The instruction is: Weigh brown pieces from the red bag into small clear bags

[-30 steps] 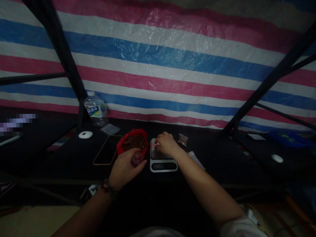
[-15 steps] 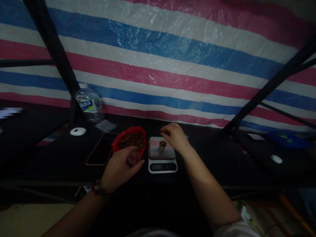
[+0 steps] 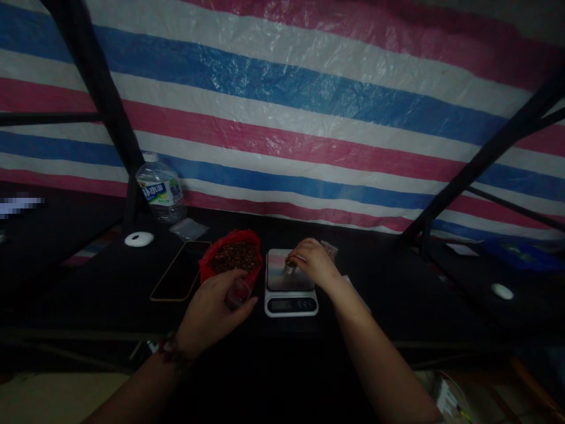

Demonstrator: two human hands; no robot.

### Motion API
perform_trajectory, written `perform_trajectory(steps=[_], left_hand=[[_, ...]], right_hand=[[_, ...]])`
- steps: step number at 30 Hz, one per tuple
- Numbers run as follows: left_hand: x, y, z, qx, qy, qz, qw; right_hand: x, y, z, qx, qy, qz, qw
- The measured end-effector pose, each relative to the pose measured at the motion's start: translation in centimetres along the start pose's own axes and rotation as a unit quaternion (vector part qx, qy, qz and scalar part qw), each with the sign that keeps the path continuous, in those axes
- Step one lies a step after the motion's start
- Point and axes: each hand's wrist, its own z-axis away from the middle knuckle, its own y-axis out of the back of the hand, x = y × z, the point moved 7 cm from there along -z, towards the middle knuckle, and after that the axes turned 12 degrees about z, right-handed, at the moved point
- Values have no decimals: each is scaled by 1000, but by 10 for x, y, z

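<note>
My left hand [image 3: 214,303] is curled around a small clear plastic cup [image 3: 239,292], held at the near edge of a red bag [image 3: 206,265]. The bag is open and full of brown beans [image 3: 237,255]. To its right is a white kitchen scale [image 3: 291,305] with a metal plate, and a small metallic cup [image 3: 290,268] with brown contents stands on it. My right hand [image 3: 314,262] has its fingers closed at that cup's rim. Whether they grip the rim or pinch something from inside is too dark to tell.
A dark phone [image 3: 180,271] lies left of the bag. Behind it are a clear plastic packet [image 3: 189,228] and a large plastic bottle [image 3: 162,191]. A white mouse-like object [image 3: 139,239] lies farther left. A small packet [image 3: 329,249] lies beyond my right hand. Black frame bars [image 3: 99,88] slant at both sides.
My right hand has come down and toward me, from above the back of the scale to the metallic cup's rim. My left hand stays by the bag with the clear cup.
</note>
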Motion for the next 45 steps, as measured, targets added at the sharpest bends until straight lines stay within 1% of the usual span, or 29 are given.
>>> perform_trajectory(steps=[4,9,11,15,17,19,21,22,24,26,27,29,31,32,33,34,35,37,39,40,41,42,43,45], left_hand=[[-2,0,2,3,0,-3,1000],[0,0,2,2,-1,5,1000],[2,1,1,3,-3,4,1000],[3,5,0,8,-4,7,1000],[1,8,0,19,3,15,1000],[0,13,0,42,9,29,999],[-1,17,1,70,11,46,996],[-1,20,2,85,10,53,995],[-1,23,4,106,5,65,992],[-1,26,5,117,0,70,991],[-1,27,5,120,-2,71,990],[-1,28,6,124,-6,66,990],[0,29,6,124,-9,60,990],[0,29,6,123,-12,59,991],[1,29,6,122,-16,60,991],[2,29,5,123,-20,63,990],[2,29,5,121,-24,65,990],[3,27,4,115,-23,69,991],[3,25,4,104,-16,70,992],[4,23,4,98,-14,71,993],[6,22,4,92,-16,72,993],[8,20,4,86,-22,74,993],[12,18,5,76,-31,79,993],[20,10,8,48,-47,100,993]], right_hand=[[3,-6,-5,-19,-19,17,1000],[0,-9,-5,-42,-5,24,999],[-1,-5,-4,-34,-2,16,999],[-4,16,-9,30,-13,-7,999],[-13,24,-16,45,-15,-17,999],[-31,25,-28,32,1,-25,999],[-60,17,-41,-6,47,-30,998],[-77,9,-48,-33,81,-27,996],[-109,-13,-58,-99,137,-6,986],[-131,-42,-64,-175,153,29,972],[-138,-56,-66,-208,157,47,964],[-148,-77,-70,-245,162,72,953],[-152,-85,-72,-253,168,80,949],[-153,-83,-72,-248,167,79,951],[-151,-76,-72,-234,161,75,956],[-148,-65,-71,-211,151,69,963],[-142,-50,-69,-178,136,56,973],[-124,-14,-61,-92,92,20,991],[-93,20,-46,0,29,-22,999],[-75,32,-36,44,-7,-37,998],[-54,41,-24,82,-51,-50,994],[-36,42,-13,93,-87,-65,990],[-18,38,-2,89,-123,-80,985],[7,21,15,67,-161,-97,980]])
